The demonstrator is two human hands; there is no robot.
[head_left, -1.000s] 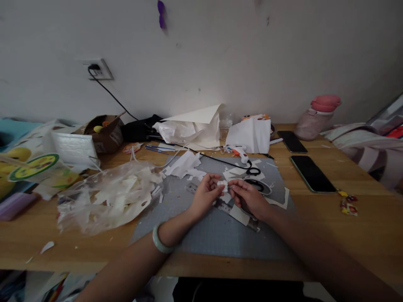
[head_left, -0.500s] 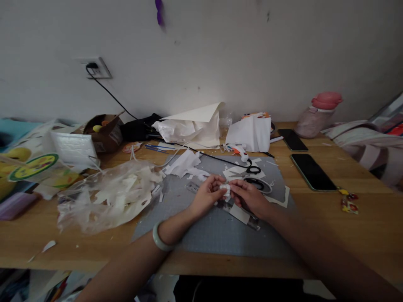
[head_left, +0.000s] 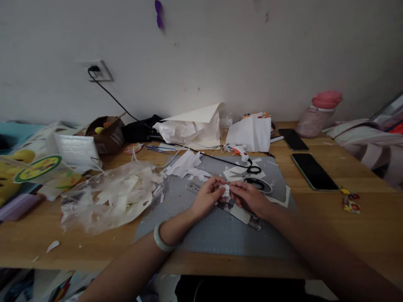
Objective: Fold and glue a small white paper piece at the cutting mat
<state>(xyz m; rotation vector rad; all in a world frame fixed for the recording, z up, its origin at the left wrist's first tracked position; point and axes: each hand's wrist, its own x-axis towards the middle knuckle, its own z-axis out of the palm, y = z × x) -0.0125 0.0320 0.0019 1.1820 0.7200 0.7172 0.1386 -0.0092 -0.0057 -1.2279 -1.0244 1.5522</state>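
Note:
Both my hands meet over a grey cutting mat on the wooden desk. My left hand, with a pale green bangle on its wrist, pinches a small white paper piece from the left. My right hand pinches the same piece from the right. A clear ruler lies on the mat under my hands, with white paper scraps around it. Black-handled scissors lie just beyond my right hand.
A clear plastic bag of paper offcuts lies at the left. A glue gun with its black cord, crumpled white paper and a cardboard box sit at the back. Two dark phones and a pink bottle are at the right.
My fingers have worked the small paper piece a little between them. Both hands have stayed over the mat. The view has shifted slightly.

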